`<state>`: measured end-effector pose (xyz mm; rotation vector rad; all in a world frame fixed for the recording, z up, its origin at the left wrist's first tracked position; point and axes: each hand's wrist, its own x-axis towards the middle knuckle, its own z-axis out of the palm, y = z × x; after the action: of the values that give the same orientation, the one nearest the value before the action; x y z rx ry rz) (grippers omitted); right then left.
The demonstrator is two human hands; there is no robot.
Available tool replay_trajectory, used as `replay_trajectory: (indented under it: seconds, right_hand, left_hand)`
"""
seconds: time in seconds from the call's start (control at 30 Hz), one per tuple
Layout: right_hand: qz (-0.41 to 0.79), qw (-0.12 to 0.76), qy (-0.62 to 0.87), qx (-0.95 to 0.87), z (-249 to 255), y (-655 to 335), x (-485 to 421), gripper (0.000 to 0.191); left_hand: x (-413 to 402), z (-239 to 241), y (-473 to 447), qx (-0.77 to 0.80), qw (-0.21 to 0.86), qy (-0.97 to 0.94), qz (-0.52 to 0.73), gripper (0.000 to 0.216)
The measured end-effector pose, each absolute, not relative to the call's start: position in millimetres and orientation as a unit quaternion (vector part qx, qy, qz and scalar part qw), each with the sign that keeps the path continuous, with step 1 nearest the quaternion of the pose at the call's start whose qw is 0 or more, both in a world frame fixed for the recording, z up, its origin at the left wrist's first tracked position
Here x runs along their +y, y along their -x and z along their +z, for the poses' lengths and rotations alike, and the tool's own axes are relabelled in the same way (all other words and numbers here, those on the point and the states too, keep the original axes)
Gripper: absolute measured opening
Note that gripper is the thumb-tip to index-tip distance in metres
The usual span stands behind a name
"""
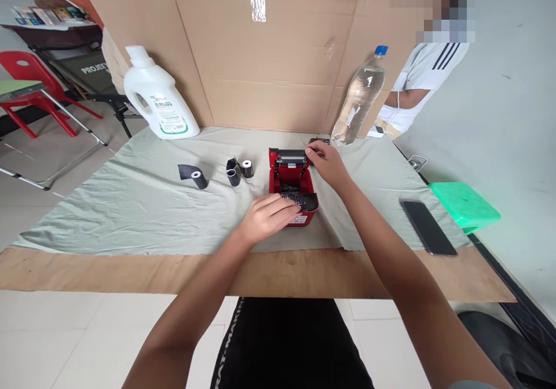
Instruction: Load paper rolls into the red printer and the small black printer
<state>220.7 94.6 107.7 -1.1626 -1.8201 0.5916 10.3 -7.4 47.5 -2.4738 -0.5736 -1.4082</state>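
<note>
L hand (pixel 270 218): fingers bent, close tog., on black strip w/ pale marks (pixel 309 202), 6 o'clock side of red plastic boxy device (pixel 292 176); can't tell if pinching. R hand (pixel 326 162) pinches raised black-and-red lid (pixel 292 156) at 3 o'clock edge. Device's on grey-green cloth (pixel 152 204), person's 12 o'clock; black cylindrical rolls (pixel 199 180) approx. 9–10 o'clock of it.

An indoor room with a makeshift workspace, perhaps an office or classroom; which, I cannot tell. A wooden table (pixel 286 273) wears a grey-green cloth (pixel 143 209), backed by a taped cardboard screen (pixel 278 76). Around it: pale tiled floor (pixel 47 337), plain wall (pixel 516 105), red plastic chair (pixel 41 79), green stool (pixel 464 201), shelf-like surface bearing books (pixel 43 17).
</note>
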Motion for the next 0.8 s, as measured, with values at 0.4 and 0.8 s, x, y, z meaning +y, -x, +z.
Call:
replay_trajectory:
  seconds: [0.4,0.8]
  right_hand:
    - [0.476,0.438,0.520,-0.558,58.0,-214.7,36.8,0.073]
    - [0.546,0.452,0.492,-0.506,50.9,-205.2,29.6,0.086]
  left_hand:
    - [-7.3,52.4,-8.1,-0.272,-0.008,0.777,-0.568,0.018]
    - [28.3,34.7,-0.6,-0.477,-0.554,0.453,-0.510,0.056]
